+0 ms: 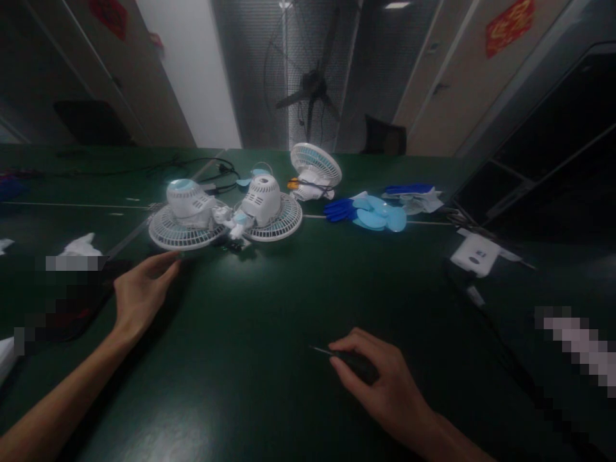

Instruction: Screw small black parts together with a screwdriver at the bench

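Observation:
My right hand (380,378) is closed around the dark handle of a screwdriver (356,364), whose thin metal shaft points left above the green table. Out to the left, my left hand (147,285) has its thumb and fingertips brought together just in front of a fan's rim; whatever is between them is too small to make out. That white fan (185,221) lies face down with its grille on the table. Beside it a second white fan (264,208) also rests face down, and small white parts (235,221) sit between the two.
Behind them a third fan (315,170) faces upward at a tilt. Light-blue fan blades (380,213) lie by blue gloves (339,209) to the right. A white box-like part (475,252) is farther right, and crumpled white material (81,245) lies left. Black cables (212,170) stretch behind.

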### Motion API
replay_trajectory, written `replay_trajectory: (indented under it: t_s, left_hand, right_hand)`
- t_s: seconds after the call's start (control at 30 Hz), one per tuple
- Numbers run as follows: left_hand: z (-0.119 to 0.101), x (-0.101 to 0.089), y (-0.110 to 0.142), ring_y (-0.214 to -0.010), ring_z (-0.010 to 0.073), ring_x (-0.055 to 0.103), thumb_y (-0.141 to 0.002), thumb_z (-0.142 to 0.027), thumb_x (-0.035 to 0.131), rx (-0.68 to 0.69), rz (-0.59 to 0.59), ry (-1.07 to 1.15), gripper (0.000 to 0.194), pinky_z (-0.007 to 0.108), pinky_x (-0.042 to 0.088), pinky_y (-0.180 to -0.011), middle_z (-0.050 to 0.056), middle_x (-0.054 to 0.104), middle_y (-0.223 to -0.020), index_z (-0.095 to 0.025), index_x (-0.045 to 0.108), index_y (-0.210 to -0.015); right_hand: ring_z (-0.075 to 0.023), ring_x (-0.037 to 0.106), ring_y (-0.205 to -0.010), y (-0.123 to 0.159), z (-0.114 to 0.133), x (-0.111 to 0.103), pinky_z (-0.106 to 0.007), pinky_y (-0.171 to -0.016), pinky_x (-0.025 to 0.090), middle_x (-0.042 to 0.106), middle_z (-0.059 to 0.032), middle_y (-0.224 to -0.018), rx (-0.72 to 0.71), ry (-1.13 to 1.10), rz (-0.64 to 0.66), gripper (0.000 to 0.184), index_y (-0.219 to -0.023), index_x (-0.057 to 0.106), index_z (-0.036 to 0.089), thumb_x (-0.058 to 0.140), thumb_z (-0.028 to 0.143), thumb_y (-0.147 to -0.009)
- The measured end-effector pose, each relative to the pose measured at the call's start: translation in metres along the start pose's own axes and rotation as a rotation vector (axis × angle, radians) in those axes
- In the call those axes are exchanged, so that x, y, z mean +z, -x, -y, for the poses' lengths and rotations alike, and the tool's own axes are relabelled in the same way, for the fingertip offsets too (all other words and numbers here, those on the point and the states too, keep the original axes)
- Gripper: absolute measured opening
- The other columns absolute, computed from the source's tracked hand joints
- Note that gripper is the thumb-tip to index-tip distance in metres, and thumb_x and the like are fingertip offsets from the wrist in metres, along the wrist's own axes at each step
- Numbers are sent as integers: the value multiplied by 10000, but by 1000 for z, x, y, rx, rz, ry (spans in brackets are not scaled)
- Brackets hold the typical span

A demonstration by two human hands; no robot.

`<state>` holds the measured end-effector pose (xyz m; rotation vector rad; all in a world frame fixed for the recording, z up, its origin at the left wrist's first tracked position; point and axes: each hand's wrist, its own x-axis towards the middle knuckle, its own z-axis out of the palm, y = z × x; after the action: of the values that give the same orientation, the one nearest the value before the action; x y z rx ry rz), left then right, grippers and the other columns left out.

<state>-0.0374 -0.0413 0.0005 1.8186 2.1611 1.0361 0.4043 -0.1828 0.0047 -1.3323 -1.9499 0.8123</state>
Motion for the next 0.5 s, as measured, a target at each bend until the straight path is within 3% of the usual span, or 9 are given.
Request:
replay_trajectory:
  t_s: [0.17,0.37,0.5]
  left_hand:
    - [0,-4,2,-1088,316,734,-881,-578,635,-50,21,12,499,404,553,-994,73,774,-1197,-228,749,-1217]
    - [-11,-5,9,-892,312,744,-841,-655,622,-137,34,-18,563,350,563,-695,89,776,-1118,-222,754,-1176]
    - [-11,-2,6,-820,305,731,-824,-667,628,-182,44,-42,601,326,512,-620,103,774,-1043,-200,752,-1180]
  right_hand:
    - [-207,703,-798,-1,2,0,-345,-719,521,716,-31,-881,3,-2,-8,99,-1013,700,229,615,215,-965]
    - [-196,698,-781,-1,1,0,-331,-692,510,707,-24,-887,2,-14,15,101,-1031,695,228,624,207,-964]
    - [-197,697,-791,-1,1,0,-332,-702,507,708,-24,-890,3,-14,12,97,-1025,696,229,625,201,-965]
